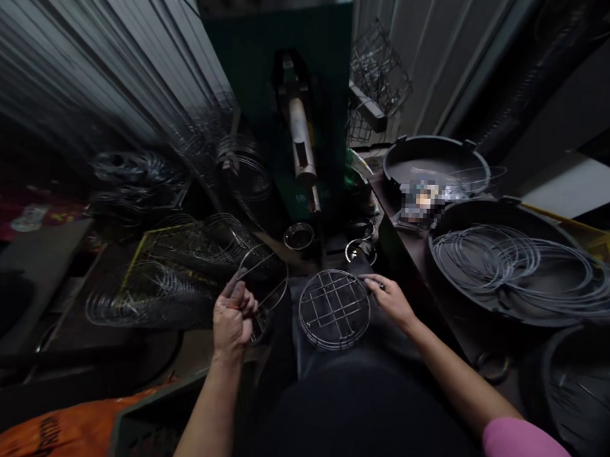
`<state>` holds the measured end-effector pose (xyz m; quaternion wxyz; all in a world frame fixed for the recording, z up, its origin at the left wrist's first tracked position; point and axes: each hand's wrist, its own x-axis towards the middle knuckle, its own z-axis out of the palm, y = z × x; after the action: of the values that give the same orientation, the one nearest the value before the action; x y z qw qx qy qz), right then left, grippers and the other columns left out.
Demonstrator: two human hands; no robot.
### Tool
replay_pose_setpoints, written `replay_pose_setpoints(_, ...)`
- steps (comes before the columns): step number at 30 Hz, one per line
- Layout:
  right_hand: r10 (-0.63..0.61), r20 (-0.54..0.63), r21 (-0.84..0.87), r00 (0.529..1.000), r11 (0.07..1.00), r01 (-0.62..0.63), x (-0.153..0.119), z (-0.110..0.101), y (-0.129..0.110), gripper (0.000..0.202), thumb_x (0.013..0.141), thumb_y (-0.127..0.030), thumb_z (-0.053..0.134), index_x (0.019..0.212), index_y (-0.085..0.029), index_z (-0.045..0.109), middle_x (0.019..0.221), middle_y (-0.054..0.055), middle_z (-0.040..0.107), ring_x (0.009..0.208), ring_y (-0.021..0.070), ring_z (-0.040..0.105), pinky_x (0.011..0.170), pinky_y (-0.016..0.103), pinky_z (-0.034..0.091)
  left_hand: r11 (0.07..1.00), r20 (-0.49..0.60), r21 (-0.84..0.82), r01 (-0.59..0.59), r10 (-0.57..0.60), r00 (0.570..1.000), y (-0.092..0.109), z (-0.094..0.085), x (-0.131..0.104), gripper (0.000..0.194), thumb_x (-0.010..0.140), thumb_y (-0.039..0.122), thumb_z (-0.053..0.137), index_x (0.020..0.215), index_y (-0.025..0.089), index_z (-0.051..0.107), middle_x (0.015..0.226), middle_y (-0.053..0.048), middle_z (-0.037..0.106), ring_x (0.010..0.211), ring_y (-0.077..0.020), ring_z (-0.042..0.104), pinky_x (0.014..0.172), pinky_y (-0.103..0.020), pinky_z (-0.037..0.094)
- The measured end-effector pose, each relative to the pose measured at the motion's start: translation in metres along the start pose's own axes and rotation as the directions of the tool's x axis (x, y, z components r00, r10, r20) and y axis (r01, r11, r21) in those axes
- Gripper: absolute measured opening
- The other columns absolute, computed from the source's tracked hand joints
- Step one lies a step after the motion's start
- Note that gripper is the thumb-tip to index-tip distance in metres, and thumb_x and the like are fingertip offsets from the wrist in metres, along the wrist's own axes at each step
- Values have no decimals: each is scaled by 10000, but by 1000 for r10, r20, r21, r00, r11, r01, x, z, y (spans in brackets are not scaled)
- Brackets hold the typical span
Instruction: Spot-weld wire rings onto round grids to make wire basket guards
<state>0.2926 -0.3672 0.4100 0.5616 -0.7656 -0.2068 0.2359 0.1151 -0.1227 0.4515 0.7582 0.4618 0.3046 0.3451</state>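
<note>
My left hand [236, 313] is closed around a thin wire ring [286, 281], which stands tilted with a straight wire across it. To its right, a round wire rack [335, 311] with a crossed grid inside a double rim lies over dark cloth in front of my body. My right hand [390, 299] reaches in from the right, its fingers pinched at the rack's upper right rim. Just beyond the rack stands a green machine [250, 73] with a metal rod [303, 142] pointing down. Two small metal cups [299, 236] sit below the rod.
On the right, a large black pan [443, 296] holds loose wire rings [504, 259]; another black pan [412, 152] stands behind it. Stacked wire rings [147, 293] are at the left. A green crate [128, 425] and an orange sack [72, 427] are at lower left.
</note>
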Motion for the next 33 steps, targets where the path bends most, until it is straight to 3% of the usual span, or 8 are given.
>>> replay_pose_setpoints(5,-17,242,11,970,1000,15,-7,33,-29,343,817,-390,509,1062,-209,665,812,37,701,859,210,631,838,338,481,927,88,-363,96,-69,994,7,43,-10,153,797,286,635,920,197,621,485,89,245,377,-42,211,365,-158,221)
replay_pose_setpoints(10,1,107,125,994,992,-15,-14,49,-35,352,840,-388,469,1090,-201,632,855,42,694,916,204,625,878,334,474,873,203,-419,251,-180,963,-15,63,-31,113,821,311,602,866,209,620,546,67,291,429,-38,269,411,-161,278)
replay_pose_setpoints(15,21,23,152,1000,988,-24,-6,38,-31,324,821,-352,485,1049,-188,648,895,54,689,923,210,622,840,320,493,955,206,-205,213,-170,964,-21,61,-38,333,775,382,626,1079,251,600,821,6,528,685,-88,483,642,-239,428)
replay_pose_setpoints(21,-133,-31,26,991,991,134,6,20,-31,295,849,-329,489,1049,-193,659,964,59,680,908,196,625,822,320,500,937,202,275,217,-277,939,-8,46,-23,542,714,448,672,1167,166,577,731,16,536,586,-68,450,545,-193,369)
replay_pose_setpoints(24,-436,-47,-92,899,898,431,4,9,-37,265,865,-305,508,1061,-221,666,969,59,651,883,170,619,791,298,512,881,226,439,178,-300,927,4,40,-14,528,738,410,655,1185,144,567,655,31,532,510,-59,422,500,-191,344)
replay_pose_setpoints(27,-664,82,-293,743,697,655,2,-5,-36,257,870,-226,507,1063,-258,674,1030,62,608,784,119,616,702,239,522,922,298,280,270,-350,888,13,37,-9,505,673,273,704,1142,130,583,882,-50,631,671,-115,574,627,-231,443)
replay_pose_setpoints(30,-745,229,-492,627,467,735,3,-16,-27,311,882,-144,467,1079,-275,668,1036,64,617,681,89,600,599,204,503,911,349,142,387,-412,841,13,33,-8,518,613,171,696,1117,117,586,1050,-119,624,837,-200,619,730,-299,480)
replay_pose_setpoints(33,-776,371,-634,510,190,750,5,-22,-15,362,873,-78,438,1080,-265,668,992,71,654,610,90,575,551,211,471,882,337,131,452,-468,817,4,28,-8,589,666,220,660,1223,121,499,995,-131,639,779,-199,621,691,-319,486)
